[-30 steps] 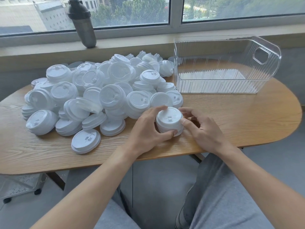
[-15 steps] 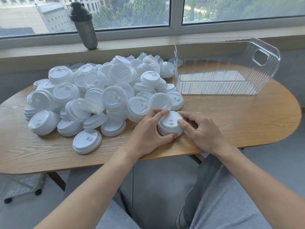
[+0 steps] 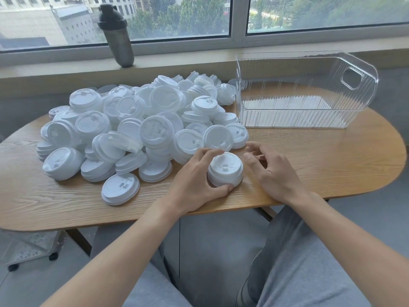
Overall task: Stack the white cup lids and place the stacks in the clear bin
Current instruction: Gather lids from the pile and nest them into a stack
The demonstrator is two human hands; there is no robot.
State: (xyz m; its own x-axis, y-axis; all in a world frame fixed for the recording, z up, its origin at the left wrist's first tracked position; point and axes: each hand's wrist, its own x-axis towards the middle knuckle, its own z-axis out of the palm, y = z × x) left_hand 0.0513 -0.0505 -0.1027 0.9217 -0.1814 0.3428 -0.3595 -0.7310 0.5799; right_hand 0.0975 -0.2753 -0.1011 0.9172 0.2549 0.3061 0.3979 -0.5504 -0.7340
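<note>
Right, here we are at the lower centre of the frame, where a short stack of white plastic cup lids (image 3: 225, 169) stands upright on the oval wooden table (image 3: 321, 165), near its front edge. The left hand (image 3: 194, 180) grips that stack from its left side, fingers arched over the far rim and the thumb tucked under the near edge. The right hand (image 3: 269, 171) sits just to the right of the stack, apart from it, fingers loosely curled and holding nothing.

Now the relation that matters: the clear ribbed plastic bin (image 3: 354, 89) stands up and to the right of the stack, in the upper right of the frame, well apart from both hands. Its long side runs left to right across the picture, with a cut-out handle in the tall right-hand end. The right hand lies between stack and bin, so it looks the nearer one for the carry; the left would have to cross in front of it.

Inside the bin, nothing visible, just the ribbed floor showing through. The loose heap of white cup lids (image 3: 137, 129) fills the left and centre of the table, some already nested in small piles, its nearest lids just behind the gripped stack. By my reckoning, the job is barely begun.
</note>
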